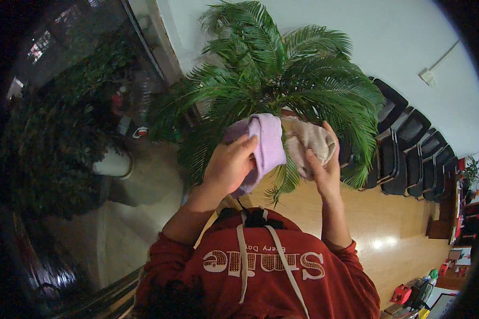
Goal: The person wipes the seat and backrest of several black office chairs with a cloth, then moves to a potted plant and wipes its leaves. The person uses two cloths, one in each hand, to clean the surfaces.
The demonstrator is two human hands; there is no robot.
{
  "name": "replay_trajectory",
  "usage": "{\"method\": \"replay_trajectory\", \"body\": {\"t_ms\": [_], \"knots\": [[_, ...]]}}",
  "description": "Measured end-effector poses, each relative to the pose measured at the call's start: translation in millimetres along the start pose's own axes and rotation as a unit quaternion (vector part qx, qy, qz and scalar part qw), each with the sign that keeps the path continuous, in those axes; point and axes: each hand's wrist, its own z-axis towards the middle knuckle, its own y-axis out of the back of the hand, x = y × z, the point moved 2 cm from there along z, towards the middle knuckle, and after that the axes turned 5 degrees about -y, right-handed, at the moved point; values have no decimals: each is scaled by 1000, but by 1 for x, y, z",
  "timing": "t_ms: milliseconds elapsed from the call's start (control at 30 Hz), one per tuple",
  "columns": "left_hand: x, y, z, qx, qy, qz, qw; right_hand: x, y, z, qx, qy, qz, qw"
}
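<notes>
My left hand [228,164] grips a folded lilac knit cloth [268,139], with the thumb on its near face and the other fingers mostly hidden. Beside it, my right hand [328,173] holds a crumpled beige knit cloth [308,139] between the thumb and the fingers behind it. A narrow gap separates the two cloths. Both are raised in front of my chest, against the green feathery fronds of a sago palm [259,75]. A brown rim, perhaps of the plant's pot, shows just behind the beige cloth.
A dark glass pane [80,119] on the left reflects foliage and a white pot. Black chairs [413,131] line the white wall [391,40] on the right, below a wall socket [428,76]. Wood-coloured flooring [379,223] stretches right towards a red container [401,294] and other items.
</notes>
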Motion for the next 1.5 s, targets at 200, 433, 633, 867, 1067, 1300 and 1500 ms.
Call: {"method": "replay_trajectory", "body": {"t_ms": [200, 433, 633, 867, 1067, 1300, 1500], "knots": [[26, -20, -12, -24, -37, 132, 990, 23, -48, -7, -9, 161, -360, 919], [2, -2, -7, 25, -34, 72, 996, -6, -12, 6, -60, 10, -79, 995], [-8, 2, -1, -33, -56, 29, 997, -21, 0, 3, -84, -216, 183, 955], [-6, -9, 0, -23, -105, 68, 992, -5, -26, -10, -19, -44, 36, 998], [2, -1, 8, -131, -233, 399, 877, -9, -21, -8, -20, -65, 73, 995], [-32, 13, 22, -76, -280, 323, 901, -7, -4, -3, -5, -61, 41, 997], [-26, 21, 28, -9, -195, 198, 961, -5, -1, -1, -43, -121, 97, 987]]}}
